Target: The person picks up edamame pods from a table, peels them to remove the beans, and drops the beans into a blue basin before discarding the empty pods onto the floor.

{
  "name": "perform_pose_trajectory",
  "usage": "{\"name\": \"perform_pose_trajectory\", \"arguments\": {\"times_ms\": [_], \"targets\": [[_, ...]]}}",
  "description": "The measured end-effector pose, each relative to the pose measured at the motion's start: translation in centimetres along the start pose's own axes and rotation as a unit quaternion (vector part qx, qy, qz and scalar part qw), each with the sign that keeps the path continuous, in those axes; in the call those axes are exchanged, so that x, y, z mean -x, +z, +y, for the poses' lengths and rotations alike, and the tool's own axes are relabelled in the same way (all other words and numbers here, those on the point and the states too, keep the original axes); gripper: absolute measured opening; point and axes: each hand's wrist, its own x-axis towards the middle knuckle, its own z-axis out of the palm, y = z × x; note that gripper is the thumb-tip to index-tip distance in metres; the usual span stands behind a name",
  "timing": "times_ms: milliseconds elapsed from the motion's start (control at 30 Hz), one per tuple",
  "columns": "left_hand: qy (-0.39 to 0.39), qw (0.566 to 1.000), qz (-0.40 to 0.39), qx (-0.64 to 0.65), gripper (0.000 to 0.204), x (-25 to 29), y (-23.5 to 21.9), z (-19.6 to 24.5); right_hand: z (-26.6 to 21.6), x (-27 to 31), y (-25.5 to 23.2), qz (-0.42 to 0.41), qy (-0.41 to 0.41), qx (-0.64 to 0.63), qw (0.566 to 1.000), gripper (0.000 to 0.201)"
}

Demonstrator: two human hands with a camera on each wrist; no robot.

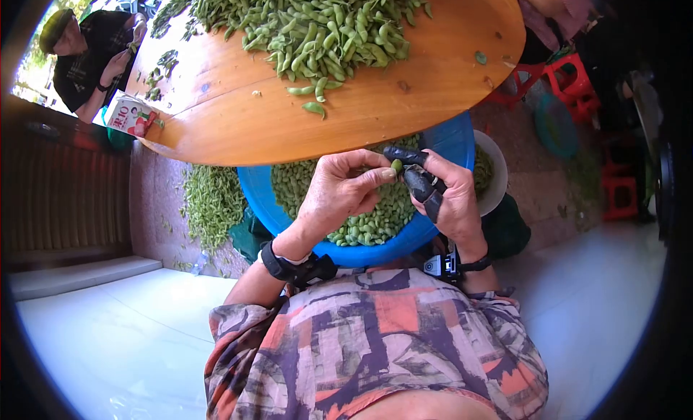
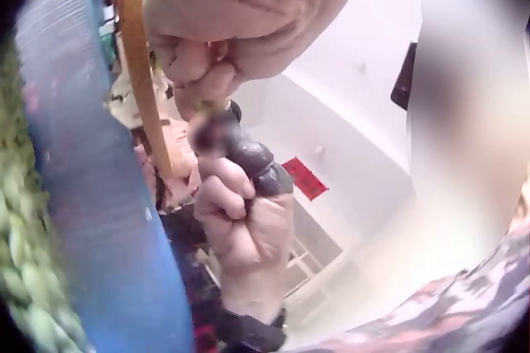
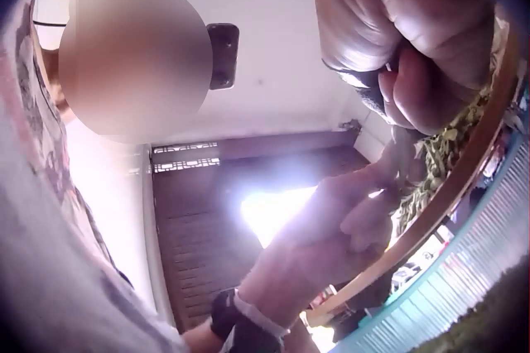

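Over a blue tub (image 1: 258,203) of shelled green soybeans (image 1: 375,229), both hands meet at their fingertips. Thumb and forefinger of the left hand (image 1: 339,189) pinch a small green soybean pod (image 1: 397,165), mostly hidden by the fingers. From the other side, the right hand (image 1: 455,200) holds the same pod between its thumb and forefinger, which wear black covers (image 1: 419,182). In the left wrist view, the right hand (image 2: 248,220) is below the left hand (image 2: 240,14). The right wrist view has the left hand (image 3: 323,220) in glare.
A wooden table (image 1: 346,124) carries a large heap of whole pods (image 1: 325,30) and a printed box (image 1: 132,115). Pods are piled on the floor (image 1: 213,203). A white bowl (image 1: 498,178) stands right of the tub, red stools (image 1: 570,81) farther off. Another person (image 1: 90,55) sits across.
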Motion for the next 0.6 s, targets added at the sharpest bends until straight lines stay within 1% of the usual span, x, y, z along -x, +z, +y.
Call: {"name": "perform_pose_trajectory", "arguments": {"times_ms": [33,67,100,133,167,200,233,300,333,367,400,433,467,500,533,567,600], "targets": [[0.019,1.000,-0.004,0.008,0.010,0.0,0.0,-0.4,0.2,0.0,0.0,-0.002,0.002,0.000,1.000,0.029],[0.038,0.999,-0.009,0.015,0.008,0.0,0.1,-0.8,0.4,0.0,-0.1,-0.008,-0.015,0.012,1.000,0.027],[0.037,0.999,-0.008,0.015,0.008,-0.1,0.1,-1.2,0.6,0.0,-0.2,-0.013,-0.032,0.024,0.999,0.026],[0.058,0.998,0.006,-0.005,0.008,-0.2,0.1,-1.6,0.6,0.0,-0.2,-0.014,-0.031,0.024,0.999,0.026],[0.078,0.996,0.020,-0.026,0.008,-0.2,0.2,-1.8,0.5,0.1,-0.3,-0.019,-0.012,0.018,1.000,0.025],[0.077,0.997,0.020,-0.025,0.008,-0.2,0.4,-1.9,0.4,0.2,-0.4,-0.024,0.006,0.013,1.000,0.024],[0.080,0.996,0.035,-0.036,0.008,-0.1,0.6,-1.8,0.7,0.1,-0.5,-0.024,0.007,0.012,1.000,0.024],[0.081,0.994,0.050,-0.046,0.007,-0.1,0.8,-1.8,1.5,0.0,-0.5,-0.019,-0.038,0.041,0.998,0.023],[0.060,0.997,0.037,-0.022,0.007,-0.1,0.7,-1.9,1.3,0.1,-0.5,-0.019,-0.036,0.041,0.998,0.023],[0.039,0.999,0.023,0.002,0.007,-0.1,0.6,-1.9,1.0,0.1,-0.6,-0.025,0.009,-0.016,1.000,0.021],[0.038,0.999,0.023,0.003,0.007,-0.1,0.5,-1.9,0.8,0.1,-0.6,-0.031,0.054,-0.073,0.995,0.020],[0.000,0.997,-0.016,0.081,0.006,-0.1,0.3,-1.8,1.1,0.2,-0.7,-0.030,0.055,-0.073,0.995,0.020],[-0.039,0.985,-0.055,0.159,0.006,-0.2,0.1,-1.8,1.6,0.2,-1.0,-0.058,0.079,-0.177,0.979,0.019],[-0.077,0.975,-0.069,0.199,0.006,-0.2,-0.1,-2.0,2.0,0.2,-1.1,-0.084,0.102,-0.278,0.951,0.020],[-0.078,0.975,-0.069,0.199,0.006,-0.2,-0.1,-2.2,2.3,0.2,-1.1,-0.084,0.102,-0.278,0.951,0.020],[-0.074,0.973,-0.062,0.208,0.003,-0.2,0.0,-2.5,2.5,0.2,-1.0,-0.083,0.109,-0.303,0.943,0.019],[-0.070,0.972,-0.056,0.217,0.005,-0.1,0.2,-2.7,2.6,0.2,-1.0,-0.082,0.116,-0.327,0.934,0.019]]}}
